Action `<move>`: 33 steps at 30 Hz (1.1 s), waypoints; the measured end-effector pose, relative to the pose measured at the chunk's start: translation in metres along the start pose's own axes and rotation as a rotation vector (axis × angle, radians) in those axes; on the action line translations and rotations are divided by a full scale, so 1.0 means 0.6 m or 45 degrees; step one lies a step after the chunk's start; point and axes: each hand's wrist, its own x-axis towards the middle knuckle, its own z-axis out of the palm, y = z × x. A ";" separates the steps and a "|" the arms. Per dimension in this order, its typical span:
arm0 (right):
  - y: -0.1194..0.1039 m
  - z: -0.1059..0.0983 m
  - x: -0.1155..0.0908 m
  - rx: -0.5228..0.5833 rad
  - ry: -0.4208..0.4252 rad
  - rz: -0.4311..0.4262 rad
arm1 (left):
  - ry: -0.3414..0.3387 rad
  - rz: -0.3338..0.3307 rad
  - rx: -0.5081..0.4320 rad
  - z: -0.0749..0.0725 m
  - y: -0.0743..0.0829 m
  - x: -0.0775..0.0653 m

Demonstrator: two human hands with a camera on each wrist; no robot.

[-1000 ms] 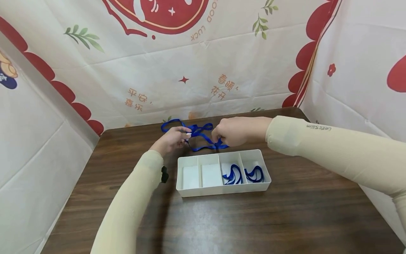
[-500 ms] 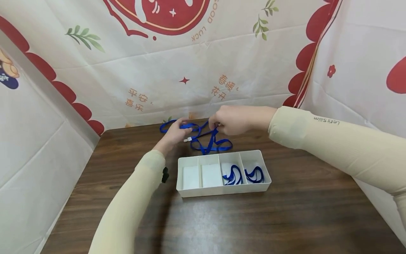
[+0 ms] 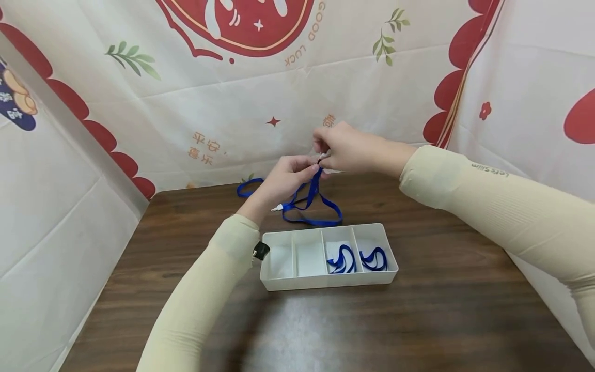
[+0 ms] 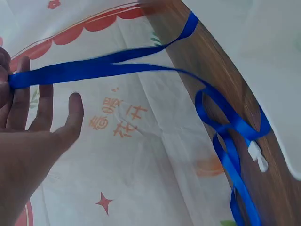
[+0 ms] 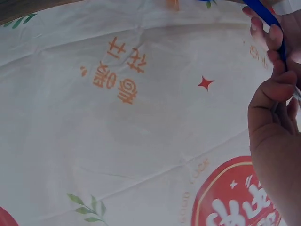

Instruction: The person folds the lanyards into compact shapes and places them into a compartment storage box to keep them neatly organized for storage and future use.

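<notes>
Blue strap (image 4: 70, 72) at 12 o'clock from tray (image 3: 325, 282): L hand (image 3: 289, 174), half-open, pinches it; R hand (image 3: 346, 147) curls round its end. Prob. straightening; next prob. needs folding.

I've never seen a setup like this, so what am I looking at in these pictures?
There's no machine here, just a person's left hand and right hand. The widest view looks forward and down from the head; the other two look from each wrist. On the brown table sits a white tray with four compartments. The two rightmost in the head view hold looped blue straps. Beyond it lies loose blue strap, with a white clip. Both hands hold a blue strap up near its end; what exactly the right one pinches is hard to see.
</notes>
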 end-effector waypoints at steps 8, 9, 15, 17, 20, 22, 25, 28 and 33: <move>0.019 0.006 -0.006 0.659 0.107 0.418 | 0.320 0.105 -0.154 0.035 -0.001 0.001; 0.021 0.012 -0.009 0.728 0.109 0.459 | 0.361 0.110 -0.161 0.040 0.000 0.000; 0.016 0.042 -0.030 0.930 0.287 0.480 | 0.542 0.104 -0.042 0.067 0.016 -0.009; 0.007 0.051 -0.039 0.907 0.339 0.454 | 0.617 0.098 -0.041 0.072 0.022 -0.018; -0.010 0.066 -0.057 0.845 0.339 0.411 | 0.702 0.094 -0.100 0.077 0.029 -0.043; -0.019 0.077 -0.071 0.834 0.301 0.381 | 0.684 0.090 -0.168 0.081 0.031 -0.061; -0.031 0.096 -0.093 0.868 0.257 0.344 | 0.620 0.062 -0.177 0.088 0.032 -0.084; -0.041 0.116 -0.114 1.008 0.234 0.341 | 0.613 0.037 -0.176 0.094 0.030 -0.099; -0.049 0.144 -0.137 1.211 0.232 0.359 | 0.619 0.018 -0.196 0.099 0.025 -0.113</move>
